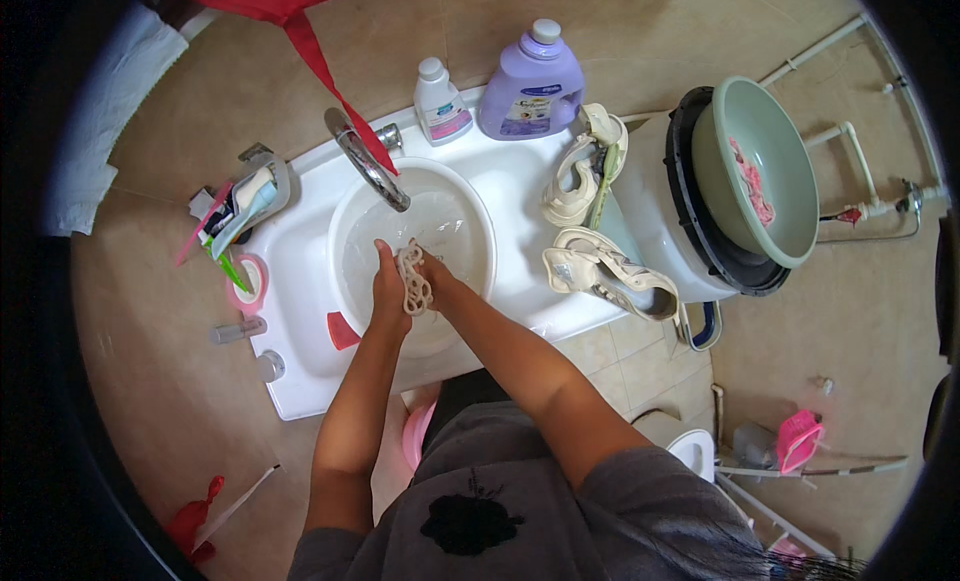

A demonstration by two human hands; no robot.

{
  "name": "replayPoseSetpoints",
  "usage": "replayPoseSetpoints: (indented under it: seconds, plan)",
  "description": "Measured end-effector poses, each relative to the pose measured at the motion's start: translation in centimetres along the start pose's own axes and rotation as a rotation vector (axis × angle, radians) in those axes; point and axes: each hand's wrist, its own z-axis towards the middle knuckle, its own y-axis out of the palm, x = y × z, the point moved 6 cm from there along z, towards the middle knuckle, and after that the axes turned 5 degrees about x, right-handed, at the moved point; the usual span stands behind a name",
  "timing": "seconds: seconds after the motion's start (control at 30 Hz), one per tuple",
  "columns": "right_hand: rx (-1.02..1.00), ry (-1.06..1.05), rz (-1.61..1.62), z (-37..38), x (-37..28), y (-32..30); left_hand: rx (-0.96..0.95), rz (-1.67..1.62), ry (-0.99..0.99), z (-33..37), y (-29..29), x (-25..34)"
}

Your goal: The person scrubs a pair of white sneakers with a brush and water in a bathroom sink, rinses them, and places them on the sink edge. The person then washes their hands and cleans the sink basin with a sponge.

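Observation:
Bunched between my two hands is a bundle of off-white shoelaces [412,279], its loops hanging over the near part of a white basin [487,216] with water in it. My left hand [389,293] presses against the bundle from the left, thumb up. From the other side my right hand [433,278] closes on it; its fingers are partly hidden by the laces. Above the basin curves a chrome faucet [366,159]. A pair of cream shoes lies to the right, one shoe [580,181] farther back and one shoe [610,271] nearer me.
Behind the basin stand a white bottle [440,111] and a purple jug [530,96]. A green tub [712,151] rests at the right. A red strap [325,71] hangs by the faucet. The white sink [290,311] holds a red piece [342,331]; a toiletry holder [280,186] is at left.

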Motion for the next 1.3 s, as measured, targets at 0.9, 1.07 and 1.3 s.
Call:
replayPoseSetpoints:
  seconds: [0.9,1.07,1.3]
  plan:
    - [0.597,-1.699,-1.536,-19.9,-7.9,4.4,-0.251,-0.14,-0.246,4.6,1.2,0.1]
    - [0.69,-1.527,-1.438,-21.9,-9.7,1.3,-0.249,-0.06,-0.193,5.1,3.7,1.0]
    - [0.618,-1.022,-1.003,-19.3,-9.2,-1.6,0.032,0.15,0.132,8.3,-1.9,3.5]
